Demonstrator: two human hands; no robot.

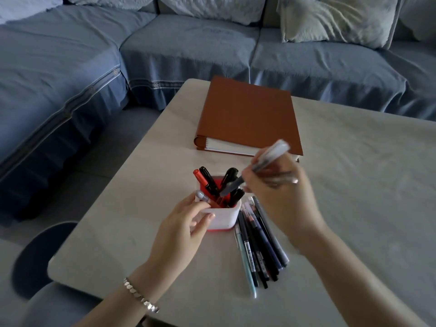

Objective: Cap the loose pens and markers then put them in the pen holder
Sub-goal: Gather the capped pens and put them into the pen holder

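Observation:
A white pen holder [223, 219] with a red inside and base stands on the table, holding several black and red markers [207, 182]. My left hand [181, 228] grips the holder's near left side, thumb on its front wall. My right hand [278, 192] holds a grey marker [257, 167] slanted down, its dark tip over the holder's opening; a second thin pen sticks out of the same hand to the right. Several loose pens [258, 246] lie in a bundle just right of the holder, partly under my right wrist.
A brown ring binder [247, 114] lies closed behind the holder. The pale table [354, 185] stretches to the right. A blue sofa [165, 50] wraps round the far and left sides, with a pillow [337, 20] on it. A dark chair seat [40, 256] sits at the table's left corner.

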